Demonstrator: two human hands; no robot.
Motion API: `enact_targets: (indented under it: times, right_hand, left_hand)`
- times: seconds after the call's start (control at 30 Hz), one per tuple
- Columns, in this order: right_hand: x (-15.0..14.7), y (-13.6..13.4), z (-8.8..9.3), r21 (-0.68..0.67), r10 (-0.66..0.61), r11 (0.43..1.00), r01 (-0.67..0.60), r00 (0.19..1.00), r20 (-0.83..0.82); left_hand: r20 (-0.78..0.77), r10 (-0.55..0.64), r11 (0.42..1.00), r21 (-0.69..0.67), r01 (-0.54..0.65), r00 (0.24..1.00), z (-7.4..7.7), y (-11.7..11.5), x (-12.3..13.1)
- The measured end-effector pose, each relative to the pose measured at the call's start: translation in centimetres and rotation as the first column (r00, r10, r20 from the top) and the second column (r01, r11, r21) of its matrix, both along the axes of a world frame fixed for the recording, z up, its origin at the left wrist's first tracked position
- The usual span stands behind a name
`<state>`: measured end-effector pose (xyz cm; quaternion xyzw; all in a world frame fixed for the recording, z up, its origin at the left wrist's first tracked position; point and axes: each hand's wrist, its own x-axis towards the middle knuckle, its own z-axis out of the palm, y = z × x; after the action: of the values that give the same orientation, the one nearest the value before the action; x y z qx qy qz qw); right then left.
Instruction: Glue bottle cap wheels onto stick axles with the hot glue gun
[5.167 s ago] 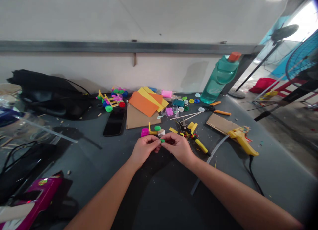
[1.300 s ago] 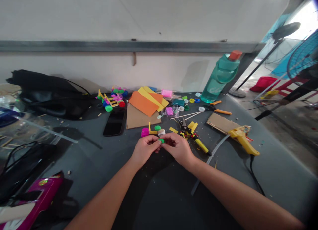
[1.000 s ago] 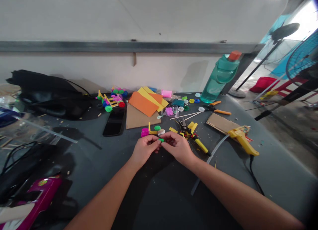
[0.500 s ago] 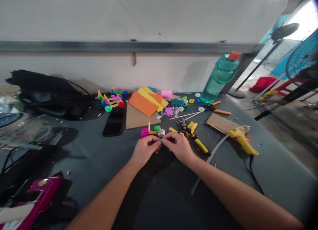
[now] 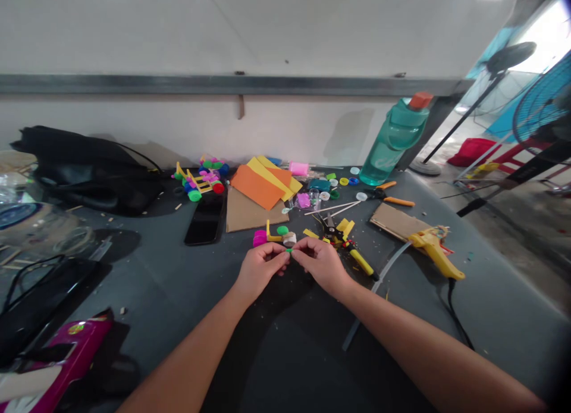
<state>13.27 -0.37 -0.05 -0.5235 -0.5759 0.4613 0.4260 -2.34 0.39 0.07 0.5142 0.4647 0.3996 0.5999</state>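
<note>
Fingertips of my left hand (image 5: 259, 271) and my right hand (image 5: 325, 264) meet over the dark table, pinching a small green piece (image 5: 289, 250) between them. Most of that piece is hidden by the fingers, so its kind is unclear. Just beyond the hands sits a small construction with a pink wheel-like part (image 5: 259, 238), a yellow upright stick (image 5: 268, 228), a green round part (image 5: 282, 230) and a white cap (image 5: 289, 239). To the right of my right hand lie yellow-handled pliers or cutters (image 5: 360, 261) among yellow scraps (image 5: 345, 227).
A yellow glue gun (image 5: 435, 252) with a clear glue stick (image 5: 387, 267) rests on the right, near cardboard (image 5: 395, 222). Behind are a teal bottle (image 5: 392, 142), orange paper (image 5: 256, 185) and loose caps (image 5: 344, 181). A phone (image 5: 205, 219) and black bag (image 5: 89, 169) lie left.
Both hands stay in the same place, still pinching. Slightly more of the green piece shows between the fingertips.
</note>
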Motion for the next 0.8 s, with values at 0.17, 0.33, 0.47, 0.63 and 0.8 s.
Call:
enact_targets:
  times: [0.17,0.33,0.47,0.63,0.8]
  right_hand:
    - [0.03,0.02,-0.02,-0.003,0.006,1.0,-0.006,1.0,-0.012]
    - [0.1,0.06,-0.39,0.017,0.005,1.0,-0.005,1.0,0.014]
    - [0.03,-0.02,-0.27,0.015,0.016,1.0,-0.016,0.999,0.034]
    - [-0.01,-0.05,-0.1,0.017,0.022,1.0,-0.023,0.999,0.033]
    - [0.04,0.01,0.04,0.007,0.008,1.0,-0.008,1.0,0.021]
  left_hand:
    - [-0.005,0.006,1.0,0.005,-0.005,1.0,-0.18,0.09,-0.07]
    - [0.004,0.022,1.0,0.001,-0.022,1.0,-0.13,0.1,-0.05]
    - [0.009,0.023,1.0,0.002,-0.023,1.0,-0.09,0.12,-0.01]
    - [0.014,0.023,1.0,0.005,-0.023,1.0,-0.26,0.15,-0.04]
    - [0.032,0.04,0.999,-0.006,-0.04,0.999,-0.15,0.12,-0.01]
